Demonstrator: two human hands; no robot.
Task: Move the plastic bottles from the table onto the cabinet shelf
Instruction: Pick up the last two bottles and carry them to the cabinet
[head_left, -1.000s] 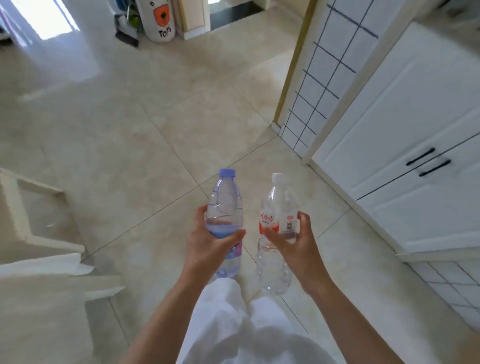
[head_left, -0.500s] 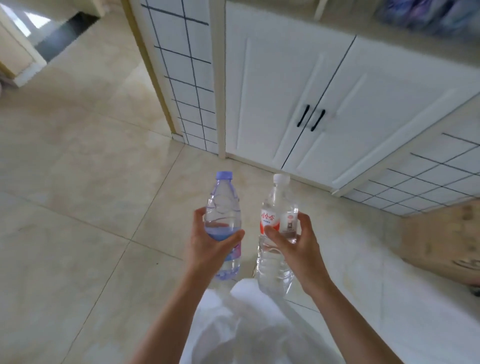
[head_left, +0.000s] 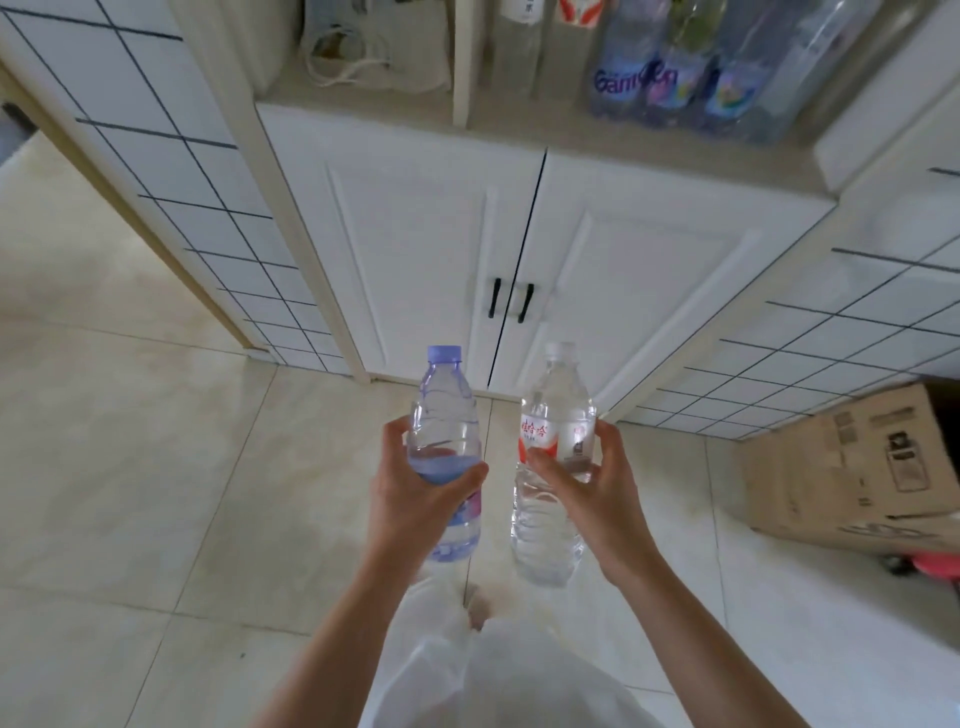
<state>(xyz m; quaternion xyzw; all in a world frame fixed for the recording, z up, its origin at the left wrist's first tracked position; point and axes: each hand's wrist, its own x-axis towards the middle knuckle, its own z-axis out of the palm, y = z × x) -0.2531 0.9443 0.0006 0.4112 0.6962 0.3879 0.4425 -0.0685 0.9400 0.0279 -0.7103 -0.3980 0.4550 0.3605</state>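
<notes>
Hands both loaded: left hand (head_left: 415, 493) grips blue-capped bottle (head_left: 444, 431), right hand (head_left: 587, 493) grips red-label bottle (head_left: 556, 415), upright before cabinet doors (head_left: 519, 234).

We stand on a pale tiled floor (head_left: 156, 467) with thin grout lines. On it, to our right, a brown cardboard box (head_left: 852, 467) sits against the tiled wall, and something red shows just past its lower corner, too cut off to name. Ahead of us, the cabinet shelf (head_left: 519, 135) runs above two white doors with black handles. On its left part lies a coil of white cord (head_left: 343, 57). On its right part stands a cluster of plastic bottles (head_left: 670, 78), several with blue labels, blurred at the top edge.
</notes>
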